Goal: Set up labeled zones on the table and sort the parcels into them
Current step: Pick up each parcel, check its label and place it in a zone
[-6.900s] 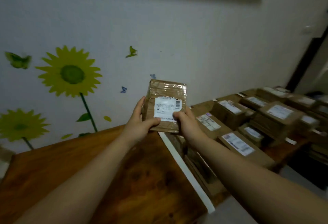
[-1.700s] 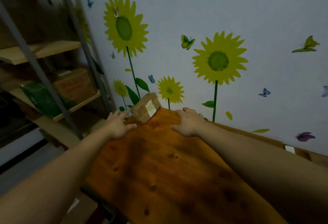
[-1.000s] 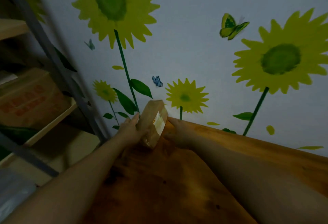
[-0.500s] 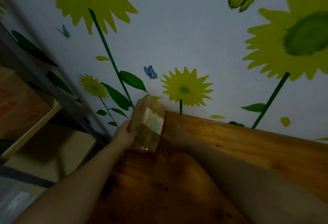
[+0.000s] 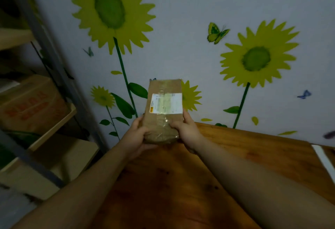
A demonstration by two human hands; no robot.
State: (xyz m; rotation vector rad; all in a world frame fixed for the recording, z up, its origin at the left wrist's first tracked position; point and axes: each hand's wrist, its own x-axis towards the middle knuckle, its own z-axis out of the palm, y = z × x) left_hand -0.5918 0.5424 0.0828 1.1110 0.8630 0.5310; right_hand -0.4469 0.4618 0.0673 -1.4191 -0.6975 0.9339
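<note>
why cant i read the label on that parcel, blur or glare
Head view: mostly dim light and soft focus, so print on the label smears; tape over the parcel gives faint sheen. Head view, left edge: the shelf is blurred and bent by the wide lens.

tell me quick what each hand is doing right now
Left hand: grips the lower left edge of the brown parcel.
Right hand: grips the parcel's lower right edge, thumb across its front.

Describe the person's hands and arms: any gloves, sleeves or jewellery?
Bare throughout: no gloves, rings or watch show on the left hand or the right hand, and no sleeve comes into view up to the picture's lower edge.
</note>
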